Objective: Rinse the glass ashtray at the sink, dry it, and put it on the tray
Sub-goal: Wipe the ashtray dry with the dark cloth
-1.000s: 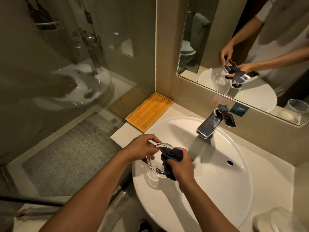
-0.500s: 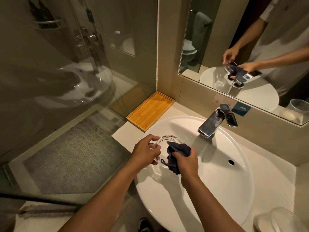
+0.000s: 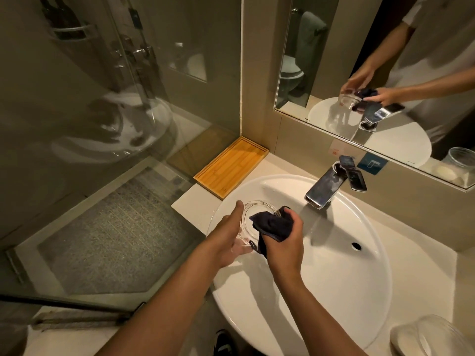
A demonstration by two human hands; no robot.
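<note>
Over the sink (image 3: 359, 291), the left hand (image 3: 226, 240) cups the glass ashtray (image 3: 253, 217) from beneath, while the right hand (image 3: 281, 242) presses a dark cloth (image 3: 272, 224) inside it. The wooden tray (image 3: 231, 167) sits empty at eleven o'clock on the counter (image 3: 191, 201).

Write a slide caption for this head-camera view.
Left hand holds glass ashtray over sink; right hand wipes with dark cloth.

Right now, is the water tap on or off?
Off. No water comes out of the faucet, and the left hand holds the glass ashtray while the right hand wipes it with a dark cloth.
</note>
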